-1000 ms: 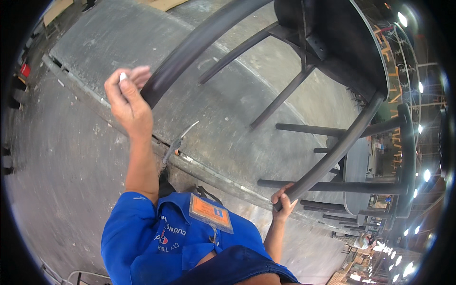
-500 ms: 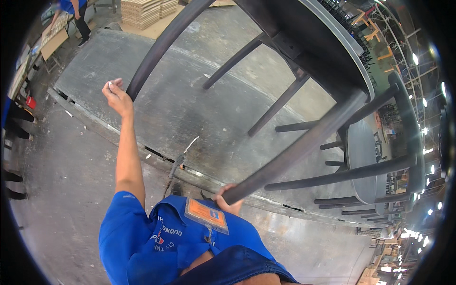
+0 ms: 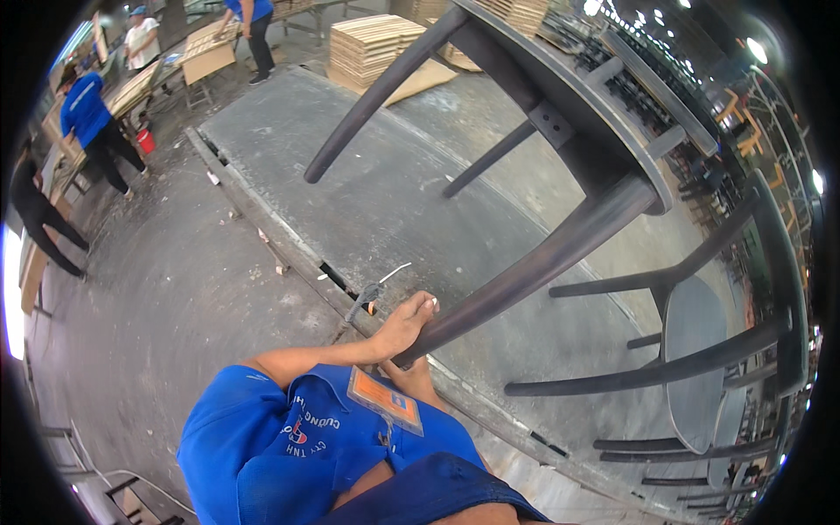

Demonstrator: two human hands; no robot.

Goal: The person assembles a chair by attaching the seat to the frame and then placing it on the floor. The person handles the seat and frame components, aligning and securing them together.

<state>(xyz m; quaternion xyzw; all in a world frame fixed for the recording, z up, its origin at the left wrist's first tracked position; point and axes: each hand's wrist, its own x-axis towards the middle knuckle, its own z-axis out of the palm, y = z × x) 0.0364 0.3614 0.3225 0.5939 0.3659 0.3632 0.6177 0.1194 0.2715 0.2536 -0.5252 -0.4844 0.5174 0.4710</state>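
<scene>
I log remotely: right hand (image 3: pixel 414 378) grips a chair leg (image 3: pixel 529 273). Left hand (image 3: pixel 404 329) curled alongside, cannot tell its grasp

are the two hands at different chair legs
No, the left hand and the right hand are both at the near end of the same chair leg.
</scene>
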